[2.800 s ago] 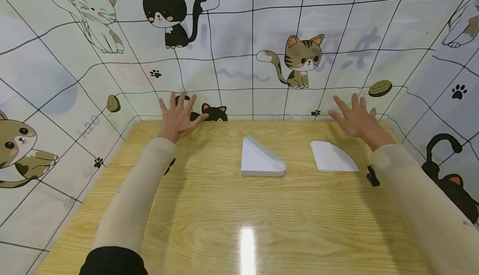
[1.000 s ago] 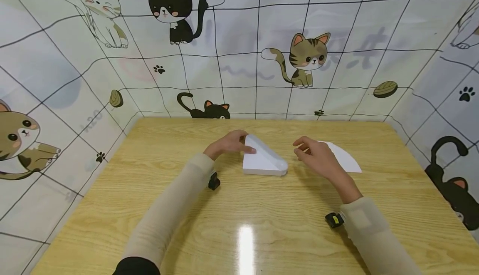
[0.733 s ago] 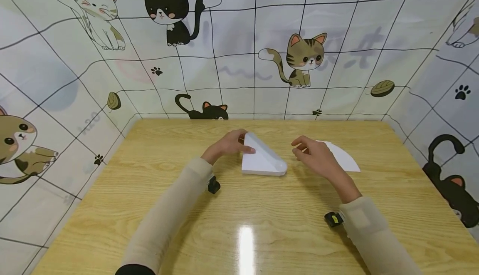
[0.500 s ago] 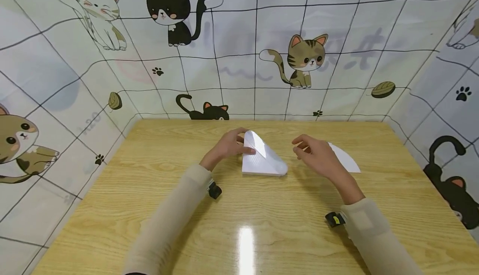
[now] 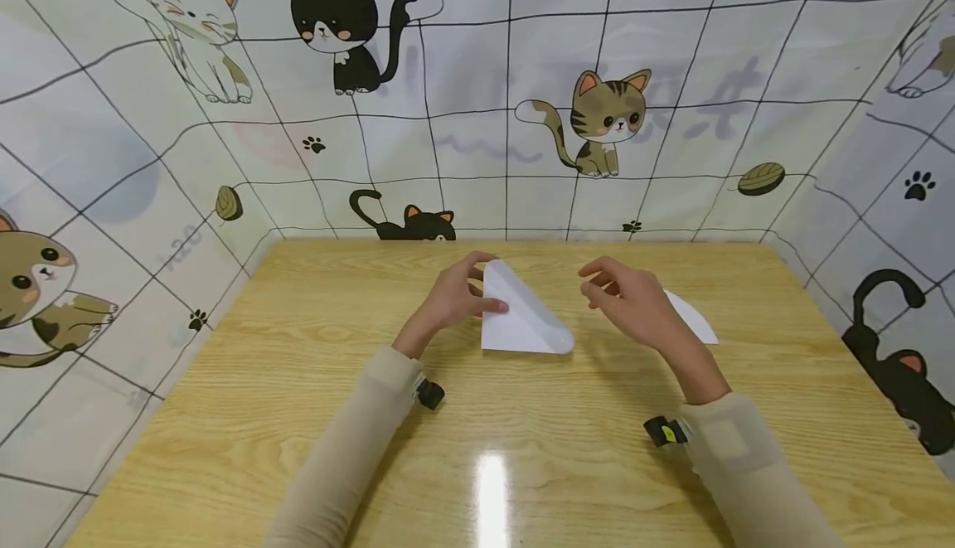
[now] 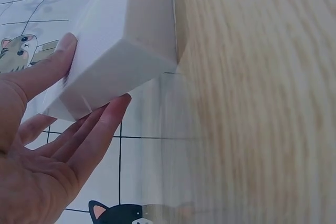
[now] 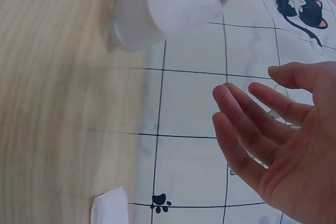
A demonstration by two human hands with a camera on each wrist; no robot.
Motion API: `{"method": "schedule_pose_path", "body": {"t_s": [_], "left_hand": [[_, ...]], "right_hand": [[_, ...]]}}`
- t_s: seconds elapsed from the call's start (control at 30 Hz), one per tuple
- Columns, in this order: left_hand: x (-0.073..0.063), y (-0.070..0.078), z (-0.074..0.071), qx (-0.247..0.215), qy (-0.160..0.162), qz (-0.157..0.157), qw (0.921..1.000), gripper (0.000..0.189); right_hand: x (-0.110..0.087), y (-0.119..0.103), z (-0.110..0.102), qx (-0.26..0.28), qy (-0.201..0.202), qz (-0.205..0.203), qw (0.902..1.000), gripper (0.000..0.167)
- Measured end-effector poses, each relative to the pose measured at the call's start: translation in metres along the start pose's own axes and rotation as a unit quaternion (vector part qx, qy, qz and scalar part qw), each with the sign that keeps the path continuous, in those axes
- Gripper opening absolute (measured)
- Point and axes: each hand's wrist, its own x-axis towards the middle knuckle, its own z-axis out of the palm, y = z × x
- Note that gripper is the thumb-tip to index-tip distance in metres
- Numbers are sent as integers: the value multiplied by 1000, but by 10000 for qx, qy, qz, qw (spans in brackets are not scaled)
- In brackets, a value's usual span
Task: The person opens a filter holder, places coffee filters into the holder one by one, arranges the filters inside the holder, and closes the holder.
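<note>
My left hand grips a white triangular box by its left corner in the head view. Its thumb lies on the top face, and in the left wrist view the other fingers reach under the box's end. That end is tilted up from the table. To the right of the box, my right hand hovers apart from it, fingers loosely bent around nothing. Beneath and behind that hand lies a white fan-shaped stack of paper, partly hidden by it; the right wrist view shows one edge of the paper stack.
A light wooden table with a bright glare streak spreads beneath everything. Cat-printed sheeting stands as a wall at the back and both sides. A small black camera sits at the left wrist, another camera at the right.
Both hands came in from the far edge of the table. The left took hold of the box and has tilted its far side up. The right came beside the paper stack and stays near there.
</note>
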Motion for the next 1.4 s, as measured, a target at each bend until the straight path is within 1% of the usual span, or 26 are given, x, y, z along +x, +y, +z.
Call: {"method": "schedule_pose_path", "body": {"t_s": [0.17, 0.27, 0.5, 0.57, 0.7, 0.8, 0.93, 1.17, 1.3, 1.4], "left_hand": [[-3, 1, 1, -3, 45, 150, 9999, 81], [-4, 2, 1, 38, 57, 243, 9997, 81], [-7, 2, -1, 273, 120, 378, 9988, 81], [-8, 1, -2, 340, 104, 410, 9985, 82], [-9, 0, -6, 426, 94, 375, 9983, 81], [-9, 2, -6, 341, 44, 382, 9987, 79], [-9, 8, -4, 207, -47, 493, 9986, 75], [-11, 11, -7, -77, -226, 507, 9984, 77], [-12, 11, -9, 39, -243, 568, 9981, 80], [-12, 11, -11, 172, -259, 578, 9978, 73]], "right_hand": [[4, -7, -5, 3, 89, 43, 10000, 31], [6, -8, -4, 11, 98, 84, 9999, 31], [4, -3, 5, -103, -91, 52, 9999, 31], [4, -4, 4, -84, -140, 55, 9999, 31], [4, -7, 1, -94, -177, 54, 9998, 33], [3, -7, -1, -123, -184, 73, 9997, 34], [-1, -5, -4, -169, -174, 100, 9997, 34], [2, -3, -4, -233, -212, 79, 9995, 34], [5, -5, -4, -271, -252, 59, 9993, 34], [6, -5, -5, -178, -270, 32, 9995, 33]]}}
